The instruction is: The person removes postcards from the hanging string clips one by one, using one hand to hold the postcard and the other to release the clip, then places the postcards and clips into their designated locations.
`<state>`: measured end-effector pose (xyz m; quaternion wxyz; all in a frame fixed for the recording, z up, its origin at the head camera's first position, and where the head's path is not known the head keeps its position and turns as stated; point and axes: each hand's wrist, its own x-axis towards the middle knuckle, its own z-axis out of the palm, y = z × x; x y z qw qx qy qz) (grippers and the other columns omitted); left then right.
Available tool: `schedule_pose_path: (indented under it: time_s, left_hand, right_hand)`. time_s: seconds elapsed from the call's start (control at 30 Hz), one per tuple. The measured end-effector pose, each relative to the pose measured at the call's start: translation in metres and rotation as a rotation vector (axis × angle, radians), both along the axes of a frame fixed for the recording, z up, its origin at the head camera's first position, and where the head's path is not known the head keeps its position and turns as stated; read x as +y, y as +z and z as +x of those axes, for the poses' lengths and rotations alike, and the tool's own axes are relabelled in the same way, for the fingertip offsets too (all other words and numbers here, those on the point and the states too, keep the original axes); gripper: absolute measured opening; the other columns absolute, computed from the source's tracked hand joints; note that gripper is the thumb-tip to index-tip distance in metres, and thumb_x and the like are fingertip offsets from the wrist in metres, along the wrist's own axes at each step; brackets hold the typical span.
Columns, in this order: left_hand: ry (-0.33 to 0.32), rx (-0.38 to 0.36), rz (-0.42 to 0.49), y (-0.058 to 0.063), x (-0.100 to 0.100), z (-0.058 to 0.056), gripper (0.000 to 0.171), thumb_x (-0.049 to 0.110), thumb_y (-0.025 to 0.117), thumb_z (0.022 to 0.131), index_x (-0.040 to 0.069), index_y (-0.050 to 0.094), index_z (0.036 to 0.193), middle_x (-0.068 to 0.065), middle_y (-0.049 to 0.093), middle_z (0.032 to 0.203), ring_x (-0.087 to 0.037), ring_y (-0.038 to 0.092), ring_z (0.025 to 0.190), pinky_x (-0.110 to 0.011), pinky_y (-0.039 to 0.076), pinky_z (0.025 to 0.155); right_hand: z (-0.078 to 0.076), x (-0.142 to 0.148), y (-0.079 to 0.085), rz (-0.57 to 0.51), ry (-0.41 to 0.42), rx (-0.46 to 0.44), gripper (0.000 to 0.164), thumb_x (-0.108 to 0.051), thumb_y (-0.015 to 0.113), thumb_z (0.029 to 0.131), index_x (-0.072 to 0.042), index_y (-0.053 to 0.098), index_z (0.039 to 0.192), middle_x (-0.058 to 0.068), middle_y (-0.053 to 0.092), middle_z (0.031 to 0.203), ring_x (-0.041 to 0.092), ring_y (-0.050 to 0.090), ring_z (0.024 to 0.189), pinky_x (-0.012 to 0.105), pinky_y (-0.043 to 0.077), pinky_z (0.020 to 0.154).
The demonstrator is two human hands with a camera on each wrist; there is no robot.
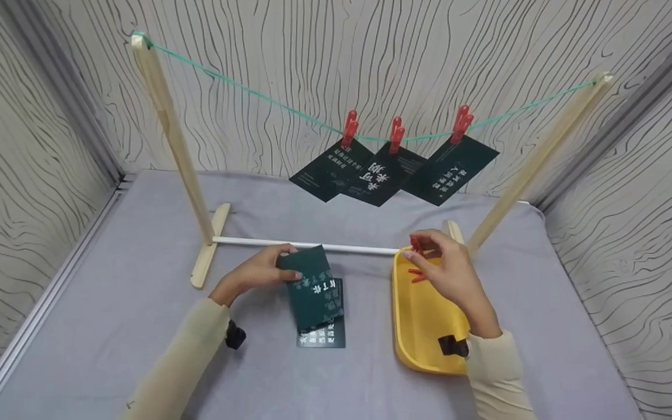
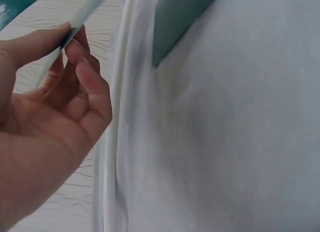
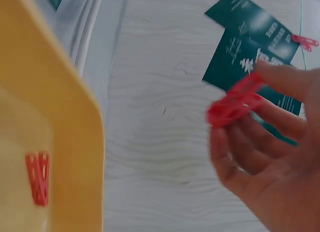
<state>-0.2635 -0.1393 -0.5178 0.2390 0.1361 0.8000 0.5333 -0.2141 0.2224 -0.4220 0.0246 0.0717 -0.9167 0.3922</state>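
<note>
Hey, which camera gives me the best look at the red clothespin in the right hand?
The right wrist view: the red clothespin appears large there, pinched by the right hand, though slightly blurred. The head view shows it small and partly covered; the left wrist view doesn't show it.

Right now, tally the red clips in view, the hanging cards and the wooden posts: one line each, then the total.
Red clips: 5 (3 on the line, 1 in the right hand, 1 in the tray)
Hanging cards: 3
Wooden posts: 2
Total: 10
</note>
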Motion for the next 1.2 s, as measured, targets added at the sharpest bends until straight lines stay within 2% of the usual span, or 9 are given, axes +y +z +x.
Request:
schedule_pose_path:
  time_s: [0.13, 0.3, 0.43, 0.57, 0.67, 0.97, 1.2]
  left_hand:
    - [-0.055, 0.013, -0.053, -0.004, 0.005, 0.002, 0.026, 0.013, 0.074, 0.085, 0.013, 0.064, 0.109, -0.002, 0.071, 0.103, -0.013, 0.06, 0.086, -0.027, 0.046, 0.08]
    - [-0.099, 0.002, -0.096, -0.01, 0.011, 0.005, 0.027, 0.013, 0.073, 0.087, 0.016, 0.065, 0.113, 0.001, 0.071, 0.101, -0.013, 0.06, 0.085, -0.027, 0.048, 0.077]
    - [-0.112, 0.02, -0.165, -0.014, 0.017, 0.008, 0.035, 0.014, 0.073, 0.088, 0.019, 0.065, 0.121, 0.002, 0.071, 0.108, -0.015, 0.062, 0.091, -0.033, 0.051, 0.086]
    - [-0.131, 0.109, -0.263, -0.018, 0.026, 0.012, 0.043, 0.016, 0.074, 0.087, 0.014, 0.063, 0.128, -0.003, 0.068, 0.121, -0.018, 0.06, 0.104, -0.043, 0.05, 0.1]
    - [-0.139, 0.166, -0.301, -0.02, 0.033, 0.016, 0.047, 0.016, 0.074, 0.087, 0.01, 0.061, 0.131, -0.008, 0.065, 0.128, -0.021, 0.058, 0.112, -0.046, 0.047, 0.105]
    - [-0.15, 0.272, -0.37, -0.023, 0.046, 0.026, 0.046, 0.019, 0.072, 0.089, 0.01, 0.06, 0.132, -0.006, 0.066, 0.126, -0.019, 0.059, 0.106, -0.042, 0.049, 0.102]
    - [-0.131, 0.363, -0.435, -0.024, 0.051, 0.027, 0.044, 0.027, 0.073, 0.089, 0.012, 0.062, 0.129, -0.004, 0.067, 0.121, -0.018, 0.059, 0.103, -0.04, 0.05, 0.097]
  right_hand:
    - [-0.004, 0.007, -0.012, 0.177, 0.076, -0.119, 0.042, -0.031, 0.074, 0.088, -0.012, 0.063, 0.123, 0.01, 0.068, 0.117, 0.021, 0.063, 0.101, 0.041, 0.057, 0.093]
    - [-0.009, 0.01, -0.031, 0.287, 0.134, -0.204, 0.036, -0.022, 0.075, 0.087, -0.009, 0.066, 0.119, 0.009, 0.07, 0.113, 0.021, 0.063, 0.098, 0.044, 0.056, 0.095]
    - [-0.011, 0.012, -0.043, 0.321, 0.161, -0.244, 0.031, -0.018, 0.075, 0.086, -0.01, 0.067, 0.115, 0.008, 0.07, 0.112, 0.021, 0.063, 0.097, 0.044, 0.056, 0.095]
    - [-0.013, 0.016, -0.053, 0.333, 0.161, -0.273, 0.029, -0.018, 0.076, 0.086, -0.014, 0.067, 0.113, 0.004, 0.07, 0.109, 0.02, 0.06, 0.094, 0.043, 0.055, 0.096]
    - [-0.015, 0.019, -0.058, 0.336, 0.163, -0.285, 0.027, -0.017, 0.076, 0.085, -0.015, 0.068, 0.111, 0.003, 0.07, 0.107, 0.019, 0.06, 0.093, 0.041, 0.056, 0.094]
    - [-0.019, 0.022, -0.065, 0.376, 0.2, -0.316, 0.023, -0.015, 0.078, 0.083, -0.013, 0.07, 0.104, 0.005, 0.069, 0.094, 0.018, 0.057, 0.083, 0.036, 0.055, 0.082]
    - [-0.02, 0.019, -0.065, 0.446, 0.195, -0.314, 0.02, -0.007, 0.08, 0.078, -0.009, 0.071, 0.095, 0.007, 0.07, 0.092, 0.022, 0.058, 0.084, 0.044, 0.054, 0.088]
